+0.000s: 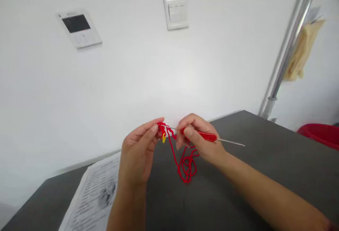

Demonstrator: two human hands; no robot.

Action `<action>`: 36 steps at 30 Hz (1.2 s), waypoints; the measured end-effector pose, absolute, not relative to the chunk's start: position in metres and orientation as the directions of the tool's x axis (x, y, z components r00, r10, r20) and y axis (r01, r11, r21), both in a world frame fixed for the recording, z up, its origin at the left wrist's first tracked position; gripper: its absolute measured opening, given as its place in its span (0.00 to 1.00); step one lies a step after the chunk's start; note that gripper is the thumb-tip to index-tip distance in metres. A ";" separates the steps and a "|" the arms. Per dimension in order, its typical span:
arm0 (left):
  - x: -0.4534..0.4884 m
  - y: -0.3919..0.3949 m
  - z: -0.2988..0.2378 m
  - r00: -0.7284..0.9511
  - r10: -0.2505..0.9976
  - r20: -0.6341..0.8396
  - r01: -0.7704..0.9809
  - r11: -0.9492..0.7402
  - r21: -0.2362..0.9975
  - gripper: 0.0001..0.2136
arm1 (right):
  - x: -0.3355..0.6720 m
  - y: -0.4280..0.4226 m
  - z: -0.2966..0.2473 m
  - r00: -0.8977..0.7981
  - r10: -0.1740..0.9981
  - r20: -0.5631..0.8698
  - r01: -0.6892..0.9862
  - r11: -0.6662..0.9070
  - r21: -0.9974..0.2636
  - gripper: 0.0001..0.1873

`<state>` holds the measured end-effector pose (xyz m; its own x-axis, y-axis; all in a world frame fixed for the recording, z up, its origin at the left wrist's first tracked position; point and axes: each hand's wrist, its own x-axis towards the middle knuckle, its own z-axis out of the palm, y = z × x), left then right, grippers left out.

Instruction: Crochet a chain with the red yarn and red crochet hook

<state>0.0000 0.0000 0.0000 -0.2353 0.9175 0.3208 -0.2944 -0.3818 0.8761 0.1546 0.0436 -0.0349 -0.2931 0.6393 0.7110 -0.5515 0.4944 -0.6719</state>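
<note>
Between thumb and fingertips, my left hand (139, 146) pinches a small piece of red crochet work (161, 128). A yellow stitch marker (164, 138) hangs from its lower edge. My right hand (200, 135) is closed around the red handle of a double-ended crochet hook (208, 136). One metal end points left and meets the red piece; the other sticks out to the right past my hand. Loose red yarn (186, 169) runs down from the work and lies in loops on the table below my hands. Whether the hook tip is inside a stitch is too small to tell.
The dark grey table (238, 199) stands against a white wall. A printed sheet (92, 192) lies at the left, partly under my left forearm. A red basin (319, 134) is beyond the table at right, near a metal pole (288, 47). A wall switch (177, 13) is above.
</note>
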 end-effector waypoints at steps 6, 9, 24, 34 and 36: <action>0.005 -0.002 0.001 -0.268 0.895 0.358 -0.235 -0.421 0.876 0.08 | 0.154 0.043 -0.038 -0.309 0.610 0.730 -0.493 0.554 -0.671 0.08; 0.006 -0.004 0.000 -0.273 0.886 0.374 -0.189 -0.430 0.883 0.09 | 0.155 0.044 -0.039 -0.292 0.523 0.801 -0.378 0.707 -0.598 0.05; 0.008 -0.004 -0.009 -0.380 0.821 0.427 0.035 -0.448 0.893 0.07 | 0.149 0.055 -0.044 -0.333 -0.015 0.943 0.096 0.994 0.050 0.05; 0.017 -0.007 -0.010 -0.433 0.719 0.543 0.298 -0.455 0.839 0.05 | 0.141 0.050 -0.044 -0.245 -0.118 0.962 0.196 0.966 0.169 0.06; 0.019 -0.008 -0.010 -0.433 0.709 0.557 0.329 -0.450 0.830 0.05 | 0.139 0.050 -0.045 -0.240 -0.113 0.964 0.220 0.961 0.168 0.07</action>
<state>0.0187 -0.0079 -0.0103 -0.4328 0.7091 0.5567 0.3294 -0.4504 0.8298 0.1388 0.0497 -0.0446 -0.2403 -0.1130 0.9641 0.2201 0.9610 0.1675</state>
